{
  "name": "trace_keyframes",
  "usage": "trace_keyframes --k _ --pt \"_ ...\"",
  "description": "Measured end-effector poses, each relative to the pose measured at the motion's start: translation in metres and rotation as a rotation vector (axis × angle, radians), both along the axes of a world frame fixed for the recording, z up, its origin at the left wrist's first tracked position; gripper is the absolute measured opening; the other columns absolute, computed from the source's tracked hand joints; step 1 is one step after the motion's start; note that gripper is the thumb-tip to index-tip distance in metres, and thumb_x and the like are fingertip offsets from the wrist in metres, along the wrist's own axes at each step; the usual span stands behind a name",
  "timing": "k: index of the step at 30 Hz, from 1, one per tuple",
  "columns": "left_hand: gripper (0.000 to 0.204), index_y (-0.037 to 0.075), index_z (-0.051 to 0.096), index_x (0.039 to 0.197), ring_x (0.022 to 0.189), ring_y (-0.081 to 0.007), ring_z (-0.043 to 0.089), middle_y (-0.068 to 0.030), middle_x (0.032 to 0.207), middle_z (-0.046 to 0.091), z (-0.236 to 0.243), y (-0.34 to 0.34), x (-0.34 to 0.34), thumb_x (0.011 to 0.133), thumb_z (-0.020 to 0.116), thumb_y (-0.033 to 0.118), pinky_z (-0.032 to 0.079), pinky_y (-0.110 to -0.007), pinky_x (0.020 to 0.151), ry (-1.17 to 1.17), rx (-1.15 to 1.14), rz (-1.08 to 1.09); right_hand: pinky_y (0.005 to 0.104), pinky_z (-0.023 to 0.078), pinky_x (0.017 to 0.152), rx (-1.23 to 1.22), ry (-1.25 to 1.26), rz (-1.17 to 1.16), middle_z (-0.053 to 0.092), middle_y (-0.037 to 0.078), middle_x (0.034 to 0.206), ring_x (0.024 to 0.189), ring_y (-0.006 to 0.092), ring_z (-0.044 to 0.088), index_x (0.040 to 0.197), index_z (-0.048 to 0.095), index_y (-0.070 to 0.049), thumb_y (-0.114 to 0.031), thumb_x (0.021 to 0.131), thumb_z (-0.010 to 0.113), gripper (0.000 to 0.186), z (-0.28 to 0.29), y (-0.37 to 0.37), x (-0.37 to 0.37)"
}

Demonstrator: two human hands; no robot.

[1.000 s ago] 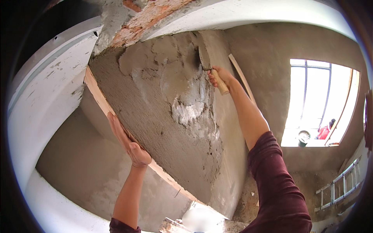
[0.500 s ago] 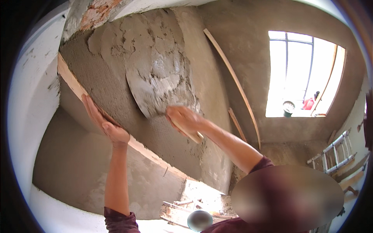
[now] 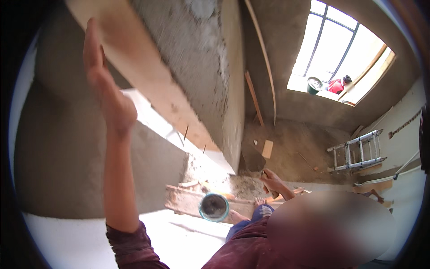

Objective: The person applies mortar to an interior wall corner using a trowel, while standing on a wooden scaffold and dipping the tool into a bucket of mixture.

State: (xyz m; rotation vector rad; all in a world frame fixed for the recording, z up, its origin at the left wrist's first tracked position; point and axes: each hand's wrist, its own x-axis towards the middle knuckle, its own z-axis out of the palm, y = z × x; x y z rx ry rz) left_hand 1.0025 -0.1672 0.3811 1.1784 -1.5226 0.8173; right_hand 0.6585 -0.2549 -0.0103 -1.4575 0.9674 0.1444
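Note:
My left hand (image 3: 109, 92) is raised at the left, its fingers stretched out flat along the edge of a long wooden board (image 3: 156, 76). The board runs slantwise beside a wall face coated in wet grey plaster (image 3: 192, 54). Low in the middle, near my body, my right hand (image 3: 277, 184) is closed round the wooden handle of a plastering trowel (image 3: 271, 193). The trowel's blade is hard to make out against the floor. Left of that hand, a blue-rimmed bucket (image 3: 214, 207) of grey mortar stands by a plank.
My bare feet (image 3: 239, 217) are on scaffold planks (image 3: 179, 197). A ladder (image 3: 358, 152) lies at the right. Wood strips (image 3: 264, 49) lean on the far wall. Beyond the barred window (image 3: 333, 40) are a person in red (image 3: 337, 85) and a dark bucket (image 3: 314, 85).
My right hand has come off the plastered wall with the trowel, down toward my body. The view has tilted down, showing the bucket and my feet. My left hand stays at the board.

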Motion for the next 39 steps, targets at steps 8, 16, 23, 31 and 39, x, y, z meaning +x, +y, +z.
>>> trace_keyframes --k 8,16,23,31,39 --pt "0.033 -0.002 0.053 0.118 0.112 -0.0352 0.052 -0.0192 0.116 0.056 -0.416 0.215 -0.13 0.091 0.053 0.017 0.038 -0.041 0.098 1.145 0.536 0.422 0.0491 0.048 0.084 -0.418 0.314 1.04 0.062 0.026 0.103 0.099 0.0414 0.059 0.126 0.044 -0.003 -0.029 0.077 0.054 0.056 -0.172 0.081 -0.005" --pt "0.076 0.014 0.045 0.136 0.13 -0.0507 0.027 -0.0189 0.145 0.031 -0.643 0.298 -0.435 0.074 0.066 0.052 0.027 -0.056 0.105 1.663 1.609 0.426 0.0431 0.053 0.075 -0.74 0.237 1.509 0.065 0.018 0.096 0.092 0.0343 0.065 0.096 0.06 -0.005 -0.014 0.076 0.061 0.021 -0.326 0.155 0.145" --pt "0.05 0.011 0.059 0.12 0.133 -0.0349 0.032 -0.0128 0.139 0.042 -0.67 0.27 -0.443 0.078 0.065 0.036 0.023 -0.057 0.106 1.784 1.434 0.639 0.0348 0.055 0.07 -1.045 0.093 1.537 0.06 0.016 0.102 0.089 0.0296 0.066 0.113 0.052 0.0 -0.006 0.081 0.054 0.032 -0.471 0.227 0.214" --pt "0.048 0.012 0.059 0.121 0.134 -0.0329 0.031 -0.0113 0.139 0.042 -0.684 0.278 -0.442 0.078 0.066 0.032 0.02 -0.054 0.109 1.92 1.424 0.602 0.0427 0.052 0.077 -0.603 0.12 1.724 0.058 0.021 0.104 0.092 0.0372 0.063 0.114 0.048 0.002 -0.002 0.077 0.055 0.038 -0.492 0.244 0.162" --pt "0.047 0.011 0.06 0.118 0.134 -0.0328 0.032 -0.0117 0.14 0.042 -0.686 0.282 -0.422 0.077 0.067 0.034 0.023 -0.053 0.108 1.878 1.416 0.57 0.0407 0.051 0.058 -0.119 0.294 1.26 0.063 0.019 0.078 0.07 0.03 0.065 0.098 0.057 0.001 -0.011 0.075 0.063 0.027 -0.546 0.28 0.166"
